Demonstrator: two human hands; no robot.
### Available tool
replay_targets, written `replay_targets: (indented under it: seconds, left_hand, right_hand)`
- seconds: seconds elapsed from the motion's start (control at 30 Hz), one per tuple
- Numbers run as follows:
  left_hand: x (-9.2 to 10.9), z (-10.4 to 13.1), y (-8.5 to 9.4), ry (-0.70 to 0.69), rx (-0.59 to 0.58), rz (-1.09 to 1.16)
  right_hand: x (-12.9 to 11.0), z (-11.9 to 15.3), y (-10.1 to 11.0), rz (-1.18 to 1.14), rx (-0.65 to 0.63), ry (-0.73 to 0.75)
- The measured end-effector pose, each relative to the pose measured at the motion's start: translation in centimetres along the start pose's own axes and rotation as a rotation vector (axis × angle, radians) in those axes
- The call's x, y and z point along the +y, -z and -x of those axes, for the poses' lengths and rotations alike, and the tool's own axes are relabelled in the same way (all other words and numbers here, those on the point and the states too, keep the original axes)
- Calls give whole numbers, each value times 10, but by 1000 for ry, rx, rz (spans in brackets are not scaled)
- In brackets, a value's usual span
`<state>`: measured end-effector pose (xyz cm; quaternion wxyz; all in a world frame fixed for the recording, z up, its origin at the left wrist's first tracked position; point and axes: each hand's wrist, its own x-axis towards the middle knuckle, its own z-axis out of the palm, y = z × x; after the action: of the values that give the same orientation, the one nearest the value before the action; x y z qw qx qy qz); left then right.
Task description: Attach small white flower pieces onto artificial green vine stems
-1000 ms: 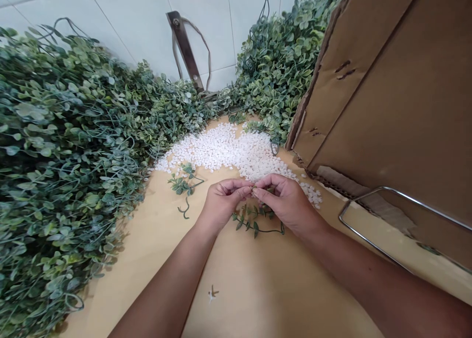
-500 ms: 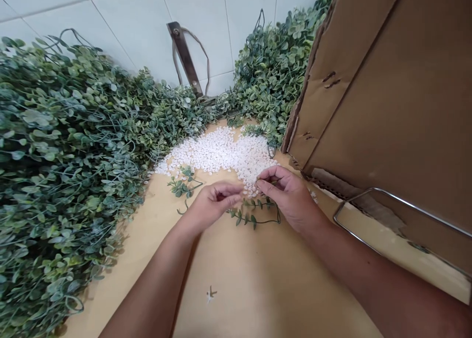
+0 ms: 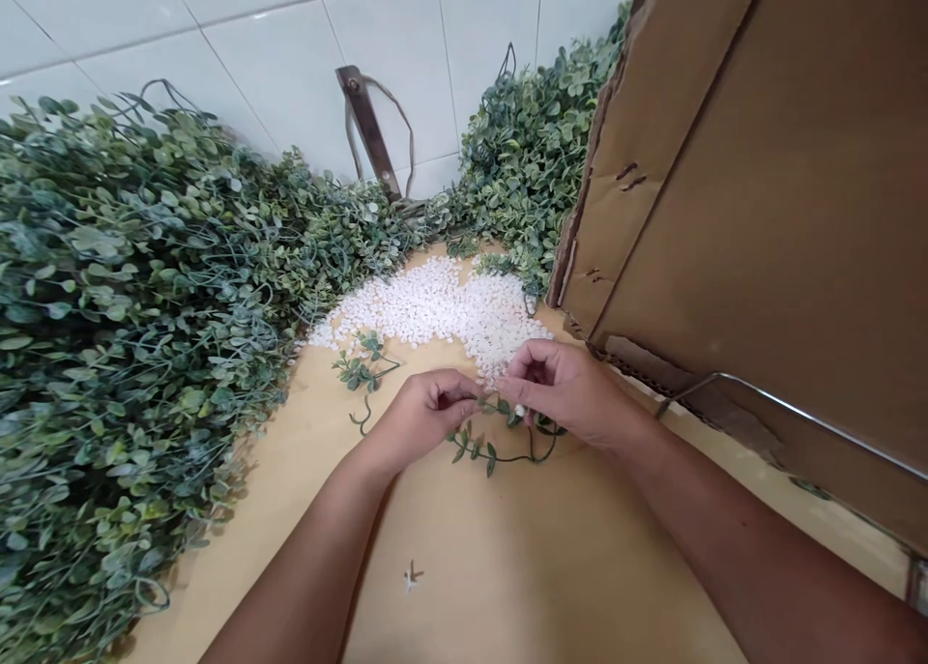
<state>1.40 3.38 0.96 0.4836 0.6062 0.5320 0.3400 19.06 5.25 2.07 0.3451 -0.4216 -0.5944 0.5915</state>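
My left hand is closed, its thumb and forefinger pinched on a thin green artificial leaf stem. The stem curves below both hands, with small leaves along it. Close by on the right, my right hand is pinched too, its fingertips near the left ones at the stem's upper part. What sits between the right fingertips is too small to tell. Just beyond the hands lies a spread pile of small white plastic pieces. A loose leafy sprig rests left of the pile.
Large heaps of artificial greenery line the left side and the back right. A cardboard box stands at the right, with a bent metal wire before it. A tiny loose piece lies on the tan surface.
My right hand has come back from the edge of the white pile and moved left to my left fingertips. The stem has shifted slightly and bends differently. The view has tilted a little.
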Motion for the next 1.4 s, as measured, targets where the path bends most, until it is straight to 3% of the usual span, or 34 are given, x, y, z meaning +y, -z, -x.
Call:
replay_targets:
  seconds: [0.1, 0.23, 0.33, 0.43, 0.57, 0.73, 0.87, 0.97, 1.13, 1.27, 1.4]
  left_hand:
    - [6, 0, 0, 10, 83, 74]
    - [13, 0, 1, 32, 120, 203]
    - [14, 0, 3, 45, 113, 291]
    - [7, -4, 5, 43, 212, 273]
    - [-7, -10, -3, -47, 362, 25]
    - [-11, -10, -17, -187, 258, -455]
    - [-10, -9, -18, -186, 266, -573]
    - [-11, -12, -15, -158, 324, -371]
    - [-8, -13, -12, 50, 401, 227]
    - [-2, -10, -16, 94, 369, 500]
    - [-1, -6, -21, 141, 288, 598]
  right_hand:
    - [8, -1, -7, 256, 79, 100]
    - [11, 2, -17, 510, 28, 224]
    - [9, 4, -19, 531, 16, 274]
    - [8, 4, -15, 456, 8, 261]
    - [7, 1, -3, 262, 62, 208]
    - [5, -2, 0, 122, 100, 125]
    - [6, -1, -6, 15, 14, -8]
    - [8, 0, -10, 75, -16, 16]
    - [12, -1, -13, 152, 9, 44]
    - [12, -2, -16, 155, 39, 43]
    - [13, -2, -17, 154, 50, 82]
